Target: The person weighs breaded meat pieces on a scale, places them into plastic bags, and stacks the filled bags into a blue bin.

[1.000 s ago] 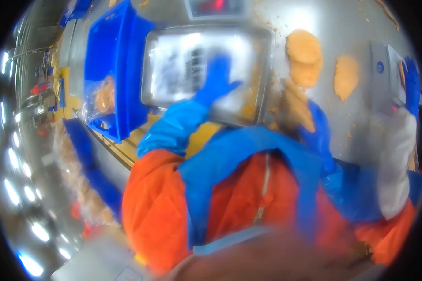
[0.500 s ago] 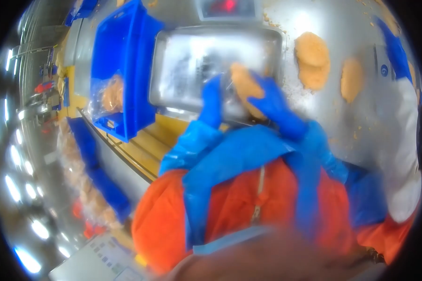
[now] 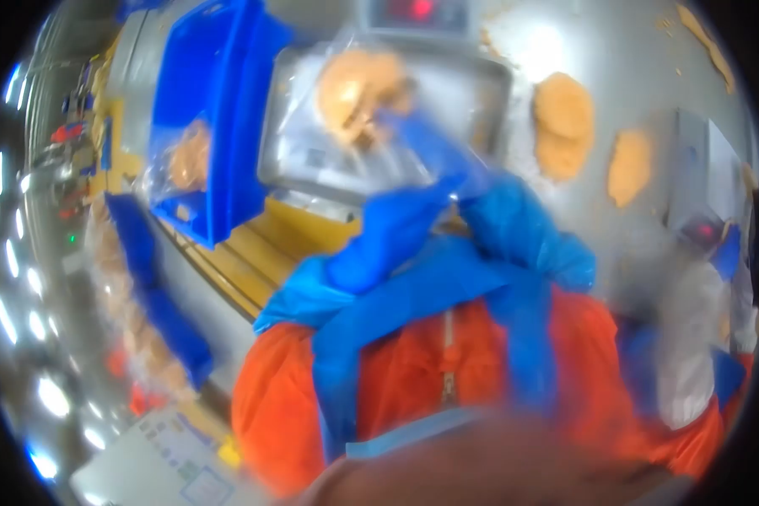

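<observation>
A clear plastic bag (image 3: 299,139) lies over the metal tray (image 3: 266,160), with breaded patties (image 3: 358,84) bunched in its far end. My right hand (image 3: 430,143), in a blue glove, reaches into the bag. Its fingertips are right at the patties, smeared by motion. Nearer my body, my left hand (image 3: 401,223), also gloved in blue, is closed on the bag's edge beside my right wrist.
A tall blue crate (image 3: 236,126) stands left of the tray, holding a bagged portion (image 3: 190,160). Right of the tray lie overlapping patties (image 3: 563,126) and a single patty (image 3: 630,167). A scale (image 3: 417,17) with a red display stands behind. A co-worker's white sleeve (image 3: 691,354) is at right.
My right hand has moved forward and left with the patty into the bag. My left hand has come nearer my body, closed at the bag's mouth. The co-worker's gloved hand has drawn back.
</observation>
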`<state>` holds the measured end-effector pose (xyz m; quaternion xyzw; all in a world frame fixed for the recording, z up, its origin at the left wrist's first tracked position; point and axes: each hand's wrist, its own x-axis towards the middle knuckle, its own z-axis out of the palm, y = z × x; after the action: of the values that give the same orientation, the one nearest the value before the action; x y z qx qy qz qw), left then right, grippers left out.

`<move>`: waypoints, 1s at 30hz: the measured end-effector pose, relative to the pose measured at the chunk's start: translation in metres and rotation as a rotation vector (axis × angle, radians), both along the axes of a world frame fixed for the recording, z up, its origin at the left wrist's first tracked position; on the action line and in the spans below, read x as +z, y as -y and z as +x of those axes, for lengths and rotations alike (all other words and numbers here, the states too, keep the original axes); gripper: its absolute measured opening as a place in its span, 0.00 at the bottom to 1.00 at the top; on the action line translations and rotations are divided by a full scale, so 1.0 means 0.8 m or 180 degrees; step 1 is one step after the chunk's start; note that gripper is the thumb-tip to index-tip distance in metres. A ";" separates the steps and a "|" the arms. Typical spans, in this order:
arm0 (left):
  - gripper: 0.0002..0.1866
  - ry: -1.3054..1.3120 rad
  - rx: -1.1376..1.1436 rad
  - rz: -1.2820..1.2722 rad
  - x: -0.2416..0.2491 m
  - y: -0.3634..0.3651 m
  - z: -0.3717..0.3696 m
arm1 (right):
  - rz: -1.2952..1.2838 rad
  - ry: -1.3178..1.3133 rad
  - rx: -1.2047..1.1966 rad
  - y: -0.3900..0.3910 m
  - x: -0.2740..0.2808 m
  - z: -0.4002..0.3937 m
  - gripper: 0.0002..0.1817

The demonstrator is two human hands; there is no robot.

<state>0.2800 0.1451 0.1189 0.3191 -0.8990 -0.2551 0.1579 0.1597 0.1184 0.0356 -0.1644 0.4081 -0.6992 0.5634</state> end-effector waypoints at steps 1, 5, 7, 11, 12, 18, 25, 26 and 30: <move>0.21 -0.0417 -0.0026 0.0777 -0.009 0.005 0.001 | 0.0063 -0.0339 -0.0162 -0.010 -0.009 -0.014 0.26; 0.21 0.0330 -0.0611 0.1292 -0.003 0.054 -0.047 | 0.0499 -0.2974 -0.1350 -0.093 -0.023 -0.153 0.22; 0.24 -0.0333 -0.0958 0.0669 -0.024 0.059 -0.139 | 0.1188 -0.4364 -0.1797 -0.133 -0.043 -0.250 0.21; 0.43 -0.0144 -0.0758 -0.0357 -0.171 0.067 -0.295 | 0.2394 -0.4129 -0.1730 -0.212 -0.158 -0.394 0.37; 0.43 0.0288 -0.0924 -0.0388 -0.191 0.069 -0.311 | 0.2645 -0.4535 -0.1823 -0.214 -0.160 -0.389 0.39; 0.26 0.0140 -0.1449 0.0248 -0.183 0.151 -0.339 | 0.2270 -0.1640 -0.1263 -0.239 -0.140 -0.413 0.29; 0.25 0.0362 -0.1393 0.1607 0.028 0.179 -0.314 | 0.0288 -0.0231 -0.0781 -0.189 0.009 -0.337 0.27; 0.21 0.0435 -0.1882 0.1388 0.031 0.170 -0.314 | -0.0033 -0.0375 -0.0728 -0.162 0.030 -0.304 0.30; 0.21 -0.0898 -0.0336 0.3843 0.043 0.098 -0.243 | -0.0163 0.0007 -0.0373 -0.154 0.047 -0.240 0.36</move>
<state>0.0852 0.0669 0.1536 0.2704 -0.5812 -0.7656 0.0541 -0.0326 0.2413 0.0734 -0.1539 0.3984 -0.7414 0.5176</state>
